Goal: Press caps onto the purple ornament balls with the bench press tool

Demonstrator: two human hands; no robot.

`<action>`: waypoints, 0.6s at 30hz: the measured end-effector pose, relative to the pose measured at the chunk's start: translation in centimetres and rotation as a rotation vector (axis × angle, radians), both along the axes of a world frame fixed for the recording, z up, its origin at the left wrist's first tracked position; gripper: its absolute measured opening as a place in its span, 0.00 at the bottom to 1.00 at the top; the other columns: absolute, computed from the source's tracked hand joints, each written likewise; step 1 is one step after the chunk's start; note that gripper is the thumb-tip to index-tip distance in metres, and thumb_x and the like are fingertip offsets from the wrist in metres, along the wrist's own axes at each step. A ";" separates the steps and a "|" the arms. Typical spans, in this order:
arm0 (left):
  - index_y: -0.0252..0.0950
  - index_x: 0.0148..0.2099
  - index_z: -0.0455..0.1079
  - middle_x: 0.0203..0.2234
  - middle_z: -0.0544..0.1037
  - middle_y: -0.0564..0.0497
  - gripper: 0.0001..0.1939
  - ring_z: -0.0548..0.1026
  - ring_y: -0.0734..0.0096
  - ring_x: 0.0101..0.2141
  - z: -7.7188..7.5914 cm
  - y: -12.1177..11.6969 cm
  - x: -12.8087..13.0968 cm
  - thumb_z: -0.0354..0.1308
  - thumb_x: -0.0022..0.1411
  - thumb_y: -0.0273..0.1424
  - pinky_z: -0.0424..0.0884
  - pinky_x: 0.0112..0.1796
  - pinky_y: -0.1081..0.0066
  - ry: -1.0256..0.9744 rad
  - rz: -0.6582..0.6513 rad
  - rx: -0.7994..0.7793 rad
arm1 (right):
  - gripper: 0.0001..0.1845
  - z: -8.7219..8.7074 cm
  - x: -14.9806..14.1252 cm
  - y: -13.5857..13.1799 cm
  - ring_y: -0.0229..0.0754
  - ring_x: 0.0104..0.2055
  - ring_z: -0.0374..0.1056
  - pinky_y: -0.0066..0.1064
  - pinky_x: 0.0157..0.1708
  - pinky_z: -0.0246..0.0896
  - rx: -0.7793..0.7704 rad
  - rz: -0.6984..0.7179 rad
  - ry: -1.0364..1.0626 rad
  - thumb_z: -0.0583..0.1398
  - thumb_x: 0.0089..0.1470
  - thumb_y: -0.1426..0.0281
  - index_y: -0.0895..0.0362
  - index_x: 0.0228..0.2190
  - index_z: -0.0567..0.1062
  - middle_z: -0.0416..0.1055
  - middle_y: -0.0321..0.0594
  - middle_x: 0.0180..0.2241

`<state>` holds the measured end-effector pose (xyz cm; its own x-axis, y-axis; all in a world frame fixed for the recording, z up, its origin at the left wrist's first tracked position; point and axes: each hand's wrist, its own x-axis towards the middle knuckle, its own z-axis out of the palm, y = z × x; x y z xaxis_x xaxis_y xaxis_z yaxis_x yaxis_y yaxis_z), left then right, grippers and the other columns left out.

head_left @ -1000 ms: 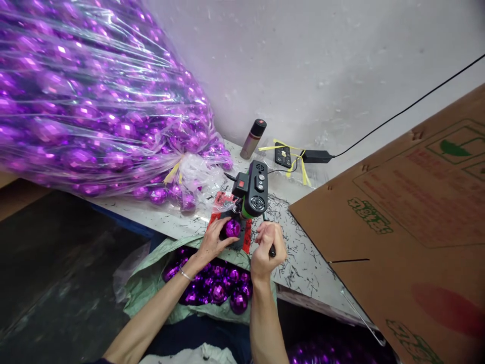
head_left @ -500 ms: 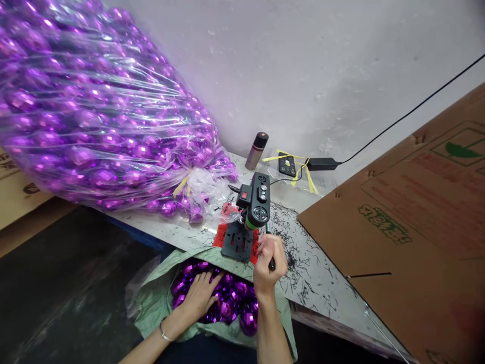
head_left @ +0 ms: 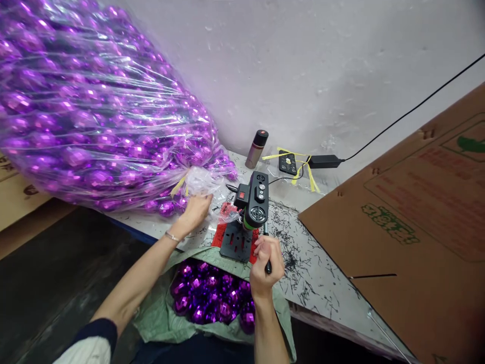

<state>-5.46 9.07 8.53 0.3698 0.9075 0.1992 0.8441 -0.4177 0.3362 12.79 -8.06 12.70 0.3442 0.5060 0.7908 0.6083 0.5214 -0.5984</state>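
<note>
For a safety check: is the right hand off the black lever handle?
No, the right hand is closed around the black lever handle, whose tip pokes out of the fist.

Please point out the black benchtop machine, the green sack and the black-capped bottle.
Black benchtop machine (head_left: pixel 258 199), head view: top housing.
Green sack (head_left: pixel 159 317), head view: left wall.
Black-capped bottle (head_left: pixel 255 152), head view: body below the cap.
</note>
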 end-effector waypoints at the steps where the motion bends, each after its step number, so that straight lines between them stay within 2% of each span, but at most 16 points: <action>1: 0.27 0.52 0.74 0.44 0.80 0.32 0.21 0.78 0.47 0.48 0.1 1.6 0.0 0.50 0.59 0.16 0.69 0.53 0.50 0.006 0.027 -0.032 | 0.17 0.0 0.0 0.0 0.37 0.30 0.67 0.31 0.31 0.61 0.002 0.001 -0.004 0.51 0.65 0.79 0.54 0.24 0.64 0.64 0.34 0.25; 4: 0.30 0.50 0.75 0.43 0.81 0.36 0.21 0.77 0.47 0.50 -0.2 4.1 -0.5 0.56 0.54 0.17 0.68 0.56 0.51 -0.030 0.013 -0.127 | 0.17 0.1 0.0 0.0 0.37 0.30 0.66 0.31 0.30 0.61 0.011 -0.004 -0.013 0.51 0.65 0.80 0.54 0.24 0.65 0.65 0.34 0.25; 6: 0.33 0.49 0.75 0.43 0.81 0.38 0.21 0.77 0.46 0.49 -0.4 4.5 -1.0 0.60 0.52 0.20 0.68 0.56 0.52 -0.047 -0.011 -0.153 | 0.17 0.0 0.0 0.0 0.37 0.30 0.67 0.31 0.30 0.61 0.013 -0.009 -0.015 0.51 0.65 0.80 0.54 0.25 0.65 0.64 0.34 0.25; 8: 0.34 0.53 0.74 0.44 0.81 0.39 0.23 0.77 0.46 0.49 -0.3 4.0 -1.7 0.63 0.53 0.25 0.69 0.55 0.52 -0.057 -0.016 -0.156 | 0.17 -0.1 0.0 0.0 0.37 0.31 0.67 0.30 0.30 0.61 0.011 -0.008 -0.023 0.51 0.65 0.80 0.54 0.24 0.64 0.64 0.34 0.25; 10: 0.36 0.60 0.70 0.48 0.80 0.40 0.29 0.78 0.47 0.50 0.2 2.9 -2.2 0.65 0.56 0.33 0.70 0.54 0.53 -0.165 -0.027 -0.190 | 0.17 -0.3 0.1 0.0 0.37 0.31 0.67 0.30 0.30 0.61 0.011 -0.003 -0.031 0.51 0.64 0.80 0.54 0.25 0.65 0.64 0.34 0.25; 13: 0.37 0.64 0.65 0.51 0.78 0.42 0.37 0.78 0.52 0.48 1.2 0.2 -2.5 0.67 0.56 0.43 0.73 0.52 0.56 -0.570 -0.054 -0.340 | 0.17 -0.4 0.1 0.0 0.37 0.31 0.67 0.31 0.30 0.61 0.003 -0.004 -0.023 0.51 0.64 0.80 0.54 0.25 0.65 0.64 0.34 0.25; 15: 0.36 0.62 0.67 0.50 0.78 0.42 0.37 0.79 0.55 0.47 1.4 -2.3 -2.3 0.70 0.53 0.44 0.75 0.50 0.60 -0.842 -0.066 -0.468 | 0.17 -0.4 0.2 -0.1 0.37 0.31 0.67 0.31 0.31 0.60 -0.007 -0.010 -0.009 0.51 0.64 0.80 0.54 0.25 0.65 0.65 0.34 0.25; 18: 0.39 0.61 0.69 0.50 0.78 0.45 0.35 0.79 0.61 0.44 0.9 -6.0 -1.4 0.71 0.53 0.42 0.75 0.41 0.68 -1.150 -0.037 -0.659 | 0.17 -0.1 0.2 -0.1 0.37 0.31 0.67 0.31 0.31 0.59 -0.013 -0.016 -0.002 0.52 0.64 0.80 0.54 0.24 0.65 0.65 0.34 0.25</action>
